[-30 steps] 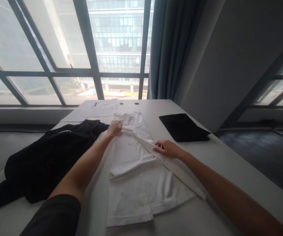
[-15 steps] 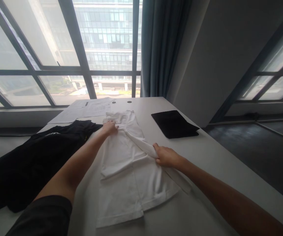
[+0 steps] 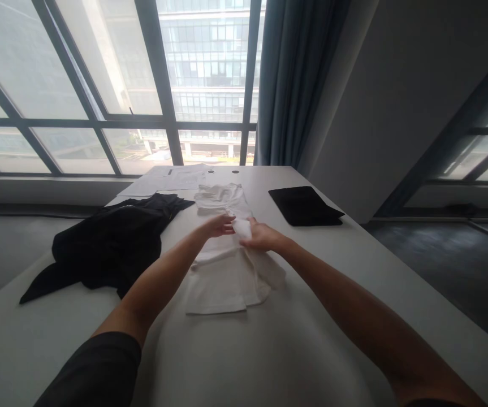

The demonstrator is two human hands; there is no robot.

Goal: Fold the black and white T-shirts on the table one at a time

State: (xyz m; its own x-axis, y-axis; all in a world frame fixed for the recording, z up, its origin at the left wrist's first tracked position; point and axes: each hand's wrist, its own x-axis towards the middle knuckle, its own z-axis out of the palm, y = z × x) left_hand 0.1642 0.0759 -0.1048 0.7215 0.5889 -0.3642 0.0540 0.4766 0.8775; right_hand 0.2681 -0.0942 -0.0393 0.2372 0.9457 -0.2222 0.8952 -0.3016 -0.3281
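A white shirt [image 3: 216, 285] lies lengthwise on the table, its collar end away from me and its hem toward me. Over its middle, a folded piece of its fabric is raised between my two hands. My right hand [image 3: 260, 236] is closed on that piece from the right. From the left, my left hand [image 3: 220, 225] has its thumb and fingers at the near edge of the same piece, appearing to pinch it. The shirt's right side is bunched beneath my right wrist, and part of the cloth is hidden by my hands.
A crumpled black garment [image 3: 112, 240] lies left of the shirt. On the right is a flat black folded item [image 3: 305, 206]. Paper sheets [image 3: 176, 180] rest at the table's far left, near two round holes. Behind the table [image 3: 311, 294] are windows and a curtain [image 3: 297, 85].
My right hand has brought the shirt's right side inward over the middle. My left hand has come back from near the collar to meet it. The hem now lies narrower; the view has shifted left.
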